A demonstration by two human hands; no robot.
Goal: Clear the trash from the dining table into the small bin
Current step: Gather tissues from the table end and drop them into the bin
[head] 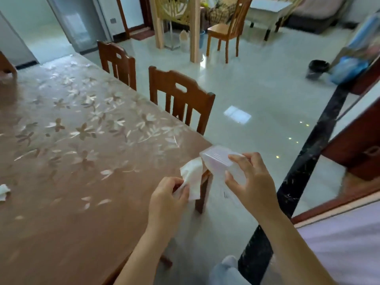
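Left hand [167, 195] pinches a crumpled white paper tissue [193, 177] over the corner of the brown floral-covered dining table [82, 161]. Right hand [254, 182] grips a clear plastic box [218, 159] just beside it. Another white tissue scrap [3, 191] lies on the table far left, and the small black bin [317, 68] is way off across the floor.

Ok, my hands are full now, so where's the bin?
In the head view, the bin stands on the floor at the far right, across the room, just left of a blue bag.
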